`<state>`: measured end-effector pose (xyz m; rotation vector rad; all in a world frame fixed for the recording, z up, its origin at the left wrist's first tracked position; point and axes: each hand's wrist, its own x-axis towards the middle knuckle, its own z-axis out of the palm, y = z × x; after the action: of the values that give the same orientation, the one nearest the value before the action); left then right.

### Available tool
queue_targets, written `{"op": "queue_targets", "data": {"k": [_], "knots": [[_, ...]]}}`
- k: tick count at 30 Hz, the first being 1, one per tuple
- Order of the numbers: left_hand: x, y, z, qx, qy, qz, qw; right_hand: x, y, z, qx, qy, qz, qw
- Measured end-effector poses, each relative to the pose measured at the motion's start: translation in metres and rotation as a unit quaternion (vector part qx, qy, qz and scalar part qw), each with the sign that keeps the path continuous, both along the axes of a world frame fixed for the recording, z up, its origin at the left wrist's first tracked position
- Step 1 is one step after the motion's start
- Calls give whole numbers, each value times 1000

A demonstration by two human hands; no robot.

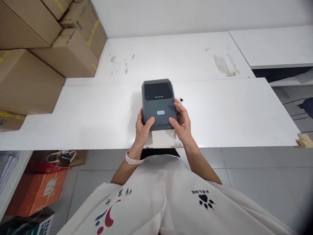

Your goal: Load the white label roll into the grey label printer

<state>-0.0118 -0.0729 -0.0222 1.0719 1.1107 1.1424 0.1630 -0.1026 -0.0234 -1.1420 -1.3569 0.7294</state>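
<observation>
Between my two hands is a dark grey label printer [160, 106] with a black window on its top and a light blue button near its front. White label paper [163, 138] sticks out from its front, towards the desk's near edge. My left hand [143, 126] grips the printer's left side, thumb on the top near the front corner. On the opposite side my right hand [182, 122] holds it, thumb on the front right of the top and fingers along the side. The finger parts under the printer are hidden. A pink watch band [133, 160] circles my left wrist.
The printer is over a white desk [232, 114] with a round cable hole [181, 100] just right of it. Cardboard boxes [29, 78] are stacked at the left. An orange box [36, 192] stands below the desk at lower left. A wall closes off the back.
</observation>
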Motion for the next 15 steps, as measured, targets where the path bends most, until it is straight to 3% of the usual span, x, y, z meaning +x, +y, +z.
{"op": "queue_targets", "data": {"k": [3, 7, 8, 10, 12, 15], "knots": [[-4, -12, -6, 10, 33, 26, 999, 1, 1, -2, 1, -9, 0, 1000], [-13, -51, -17, 0, 137, 163, 977, 4, 3, -4, 2, -3, 7, 1000], [-14, -60, -18, -20, 133, 135, 982, 4, 4, -5, 4, -2, 6, 1000], [-13, -73, -16, -99, 81, 3, 992, 4, 5, -7, 11, -2, 2, 1000], [-9, -75, -9, -200, -18, -126, 972, 4, 5, -7, 23, -5, -2, 1000], [-3, -67, 2, -272, -129, -187, 935, 2, 4, -4, 33, -33, -12, 999]]}}
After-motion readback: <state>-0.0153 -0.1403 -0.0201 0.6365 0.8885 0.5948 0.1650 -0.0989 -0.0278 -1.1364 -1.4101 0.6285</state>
